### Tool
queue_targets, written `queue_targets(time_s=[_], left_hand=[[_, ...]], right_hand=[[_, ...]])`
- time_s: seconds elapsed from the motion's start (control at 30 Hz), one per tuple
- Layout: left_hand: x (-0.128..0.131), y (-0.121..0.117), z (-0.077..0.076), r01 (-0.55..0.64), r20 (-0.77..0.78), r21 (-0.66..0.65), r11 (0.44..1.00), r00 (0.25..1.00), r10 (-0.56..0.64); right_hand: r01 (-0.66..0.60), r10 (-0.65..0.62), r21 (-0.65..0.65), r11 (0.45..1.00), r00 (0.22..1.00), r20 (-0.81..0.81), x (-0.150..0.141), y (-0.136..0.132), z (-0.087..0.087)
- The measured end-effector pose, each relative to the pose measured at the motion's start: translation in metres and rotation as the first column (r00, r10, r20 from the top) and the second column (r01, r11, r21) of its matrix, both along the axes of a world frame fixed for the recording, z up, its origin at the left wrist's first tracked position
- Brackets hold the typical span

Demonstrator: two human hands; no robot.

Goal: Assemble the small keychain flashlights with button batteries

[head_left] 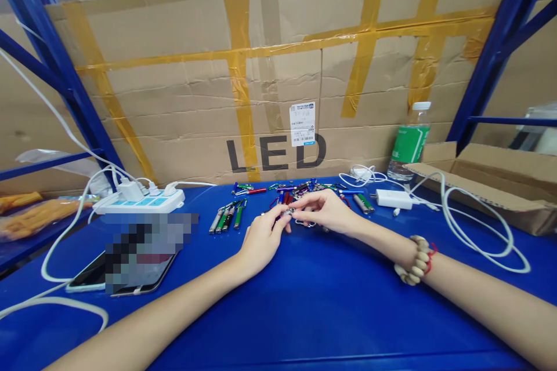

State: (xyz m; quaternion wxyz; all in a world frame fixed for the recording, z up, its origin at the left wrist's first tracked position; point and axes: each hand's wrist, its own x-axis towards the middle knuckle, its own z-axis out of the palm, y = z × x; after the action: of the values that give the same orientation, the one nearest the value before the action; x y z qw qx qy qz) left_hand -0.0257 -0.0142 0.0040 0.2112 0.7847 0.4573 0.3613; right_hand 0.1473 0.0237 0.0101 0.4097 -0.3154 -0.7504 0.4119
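Note:
My left hand (262, 237) is closed in a pinch around a small keychain flashlight, mostly hidden by the fingers. My right hand (331, 213) meets it, thumb and forefinger pinching the flashlight's small silvery metal end (290, 211). Just behind both hands lies a loose pile of coloured keychain flashlights (300, 188) with clips. To the left, several green, black and silver flashlights (227, 218) lie side by side in a row. Near my right wrist rest silver and green flashlights (363, 204).
A white power strip (143, 202) with plugs and cables stands left, behind phones (148, 284). On the right are a white charger (394, 199), looped cable (491, 258), green-labelled bottle (409, 145) and open cardboard box (491, 185). A large taped carton (187, 116) backs the blue table (304, 313).

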Motion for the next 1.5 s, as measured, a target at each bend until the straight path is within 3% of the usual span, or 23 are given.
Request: queue_targets(time_s=[0.3,0.77,0.97,1.33,1.5], left_hand=[[-0.0003,-0.0022,0.0017,0.002,-0.05,-0.004,1.0,0.999,-0.002],[-0.0009,-0.002,-0.0008,0.122,-0.107,0.051,0.991,0.988,-0.116],[-0.0025,-0.0014,-0.0016,0.159,-0.121,0.076,0.984,0.981,-0.15],[-0.0049,0.0003,-0.0001,0.254,-0.122,0.064,0.965,0.962,-0.245],[-0.0051,-0.0008,-0.0002,0.268,-0.107,0.057,0.962,0.959,-0.261]], right_hand=[[-0.032,0.032,0.007,0.999,0.999,-0.03,0.0012,0.0027,-0.0006],[-0.095,0.108,0.16,0.983,0.991,-0.079,0.0036,0.0044,-0.0056],[-0.136,0.153,0.155,0.979,0.983,-0.106,0.0028,0.0023,-0.0054],[-0.181,0.191,0.191,0.965,0.981,-0.036,0.0041,-0.0009,-0.0027],[-0.192,0.196,0.275,0.942,0.98,0.013,0.0054,-0.0007,0.0009]])
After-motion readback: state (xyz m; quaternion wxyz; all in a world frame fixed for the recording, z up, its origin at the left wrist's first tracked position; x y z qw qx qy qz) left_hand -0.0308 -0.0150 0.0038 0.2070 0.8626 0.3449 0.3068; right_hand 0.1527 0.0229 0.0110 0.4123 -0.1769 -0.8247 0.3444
